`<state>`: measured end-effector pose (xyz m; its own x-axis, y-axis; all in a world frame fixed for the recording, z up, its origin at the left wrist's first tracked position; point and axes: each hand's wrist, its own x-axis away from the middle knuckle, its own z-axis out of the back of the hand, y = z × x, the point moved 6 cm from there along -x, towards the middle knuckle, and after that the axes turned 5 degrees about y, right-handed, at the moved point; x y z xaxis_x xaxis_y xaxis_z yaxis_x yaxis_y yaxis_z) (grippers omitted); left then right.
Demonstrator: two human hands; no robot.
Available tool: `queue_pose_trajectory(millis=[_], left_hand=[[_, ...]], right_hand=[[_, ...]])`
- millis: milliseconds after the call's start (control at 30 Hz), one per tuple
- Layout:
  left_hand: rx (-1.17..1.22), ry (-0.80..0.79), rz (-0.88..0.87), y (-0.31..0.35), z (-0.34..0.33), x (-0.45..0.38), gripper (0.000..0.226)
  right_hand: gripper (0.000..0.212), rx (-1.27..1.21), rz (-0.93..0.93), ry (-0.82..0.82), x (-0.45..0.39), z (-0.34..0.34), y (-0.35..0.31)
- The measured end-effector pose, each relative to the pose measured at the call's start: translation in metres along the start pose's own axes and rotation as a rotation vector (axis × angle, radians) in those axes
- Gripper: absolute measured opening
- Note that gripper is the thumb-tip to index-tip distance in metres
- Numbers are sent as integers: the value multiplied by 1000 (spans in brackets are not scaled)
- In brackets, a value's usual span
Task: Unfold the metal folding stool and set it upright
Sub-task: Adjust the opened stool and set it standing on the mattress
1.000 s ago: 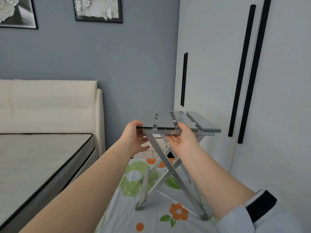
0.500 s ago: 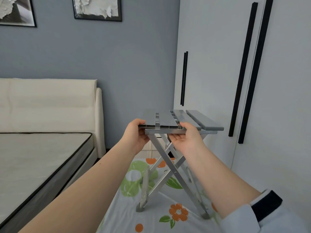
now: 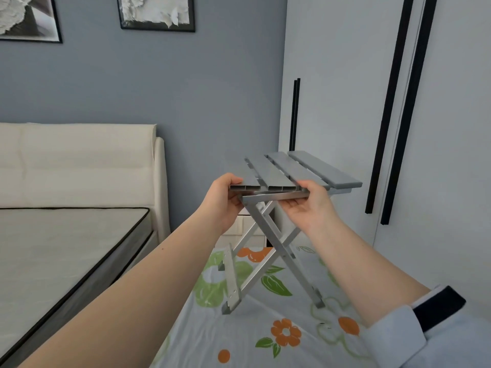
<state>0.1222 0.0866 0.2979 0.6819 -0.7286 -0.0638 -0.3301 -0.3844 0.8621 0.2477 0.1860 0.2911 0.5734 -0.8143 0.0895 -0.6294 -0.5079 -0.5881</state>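
Observation:
The metal folding stool (image 3: 297,168) is unfolded, its grey slatted seat roughly level and its silver legs crossed in an X beneath. My left hand (image 3: 223,200) grips the near left corner of the seat. My right hand (image 3: 309,204) holds the seat's near edge from below, thumb on top. The leg feet hang just above or on the flowered cloth; I cannot tell whether they touch.
A flowered cloth (image 3: 265,335) covers the surface under the stool. A bed with a cream headboard (image 3: 79,163) and a grey mattress (image 3: 53,251) lies to the left. White wardrobe doors (image 3: 345,102) with long black handles stand close behind and to the right.
The stool has turned a little, its seat's far end swinging right and the near legs shifting. Both hands keep their hold on the seat edge.

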Motion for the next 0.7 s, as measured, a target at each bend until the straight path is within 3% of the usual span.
queue_pose_trajectory(millis=[200,333,700], left_hand=[[56,-21,-14,2,-12,9,14],[76,-15,5,-9,-13,15,5],[63,25,-13,-36,-11,14,16]], right_hand=[[17,-6,26,26,-5,-4,-15],[9,46,28,51,-14,4,-14],[8,47,44,40,-30,20,-12]])
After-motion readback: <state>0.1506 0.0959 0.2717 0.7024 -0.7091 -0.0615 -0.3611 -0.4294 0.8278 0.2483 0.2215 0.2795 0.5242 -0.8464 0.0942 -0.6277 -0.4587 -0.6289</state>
